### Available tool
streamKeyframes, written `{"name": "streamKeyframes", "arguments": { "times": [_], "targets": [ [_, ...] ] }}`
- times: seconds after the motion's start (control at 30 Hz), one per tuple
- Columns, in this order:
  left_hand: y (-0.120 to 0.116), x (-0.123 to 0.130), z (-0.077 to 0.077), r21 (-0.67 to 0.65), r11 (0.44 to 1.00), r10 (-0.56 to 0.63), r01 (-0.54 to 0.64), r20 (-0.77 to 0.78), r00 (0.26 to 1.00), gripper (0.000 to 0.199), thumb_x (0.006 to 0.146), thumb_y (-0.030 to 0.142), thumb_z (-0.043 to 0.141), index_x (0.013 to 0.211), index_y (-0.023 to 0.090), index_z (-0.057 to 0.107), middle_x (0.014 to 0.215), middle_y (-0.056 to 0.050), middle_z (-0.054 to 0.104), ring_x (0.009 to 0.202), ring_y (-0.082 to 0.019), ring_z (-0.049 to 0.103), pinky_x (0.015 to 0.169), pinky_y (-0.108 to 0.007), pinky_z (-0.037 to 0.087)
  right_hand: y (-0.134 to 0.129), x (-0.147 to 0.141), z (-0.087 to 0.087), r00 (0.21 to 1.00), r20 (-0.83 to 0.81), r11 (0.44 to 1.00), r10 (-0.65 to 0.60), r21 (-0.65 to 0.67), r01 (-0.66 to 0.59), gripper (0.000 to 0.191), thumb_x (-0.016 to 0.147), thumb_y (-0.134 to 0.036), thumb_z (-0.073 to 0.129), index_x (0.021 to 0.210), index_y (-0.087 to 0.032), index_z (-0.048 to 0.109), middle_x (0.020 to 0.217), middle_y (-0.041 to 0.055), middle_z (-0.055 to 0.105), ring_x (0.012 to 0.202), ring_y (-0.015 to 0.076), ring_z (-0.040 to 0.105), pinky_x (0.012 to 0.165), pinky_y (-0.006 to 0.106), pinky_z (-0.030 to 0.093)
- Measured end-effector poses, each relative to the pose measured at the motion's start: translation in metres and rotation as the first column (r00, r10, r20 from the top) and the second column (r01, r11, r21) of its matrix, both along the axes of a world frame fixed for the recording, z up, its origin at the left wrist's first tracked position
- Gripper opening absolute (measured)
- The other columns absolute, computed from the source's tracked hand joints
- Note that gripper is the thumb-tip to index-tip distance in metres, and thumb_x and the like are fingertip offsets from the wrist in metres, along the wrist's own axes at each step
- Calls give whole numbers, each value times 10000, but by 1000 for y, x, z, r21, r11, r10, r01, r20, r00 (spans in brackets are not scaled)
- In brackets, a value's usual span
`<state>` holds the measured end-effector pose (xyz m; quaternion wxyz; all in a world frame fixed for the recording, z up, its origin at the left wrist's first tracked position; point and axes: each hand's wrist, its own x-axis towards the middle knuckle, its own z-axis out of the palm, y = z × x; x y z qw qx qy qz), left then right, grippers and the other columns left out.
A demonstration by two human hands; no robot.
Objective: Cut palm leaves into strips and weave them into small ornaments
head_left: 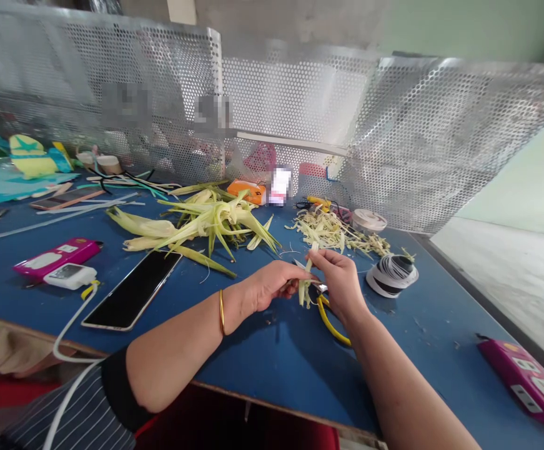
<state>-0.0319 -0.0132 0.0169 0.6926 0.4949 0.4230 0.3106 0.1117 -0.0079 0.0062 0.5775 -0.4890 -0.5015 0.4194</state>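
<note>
My left hand (278, 282) pinches a small bundle of pale green husk strips (305, 289) above the blue table. Against its upper end, my right hand (337, 275) closes its thumb and fingers on the same husk. Scissors with yellow handles (331, 325) lie just below and beside my right hand, their blades partly hidden by the hands. A heap of green corn husks (215, 219) rests beyond my left hand. Thin husk scraps (323, 226) are piled past my right hand. To the right stands a black and white striped roll (392, 275).
A phone (133, 290), a magenta power strip (56, 257) and a white cable (65, 334) lie at left. Another magenta strip (527, 381) is at the right edge. A perforated metal screen (290, 106) closes off the back. A tape roll (369, 220) sits near the scraps.
</note>
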Motion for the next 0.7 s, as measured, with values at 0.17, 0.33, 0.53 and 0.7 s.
{"name": "streamKeyframes", "arguments": {
  "times": [0.17,0.33,0.53,0.7],
  "targets": [
    [8,-6,3,-103,989,119,-109,102,988,229,704,351,708,691,126,667,537,29,502,501,-66,407,502,-224,266,8,12,2,987,-129,987,-94,-141,75,443,612,-586,782,775,-178,726,720,29,671,652,161,606,597,274,453],
    [9,-7,2,-98,987,140,-130,99,985,294,739,404,704,664,129,634,560,9,554,500,-71,462,511,-219,297,6,9,-1,977,-183,972,114,-184,-148,411,583,-522,828,692,-150,693,560,-2,601,483,101,499,508,253,398],
    [4,-4,2,51,997,60,-59,-19,998,231,682,338,739,619,130,663,488,12,532,483,-84,431,502,-241,287,5,3,-2,993,-118,998,18,-52,-25,343,582,-477,813,640,-162,690,459,-43,513,428,95,443,466,250,342],
    [3,-5,3,72,997,12,-9,-48,999,225,669,336,754,700,114,734,481,7,544,488,-96,468,529,-248,328,10,2,-8,992,-110,998,-56,-24,54,300,609,-443,772,695,-161,715,480,-51,500,434,95,402,460,252,296]
  ]
}}
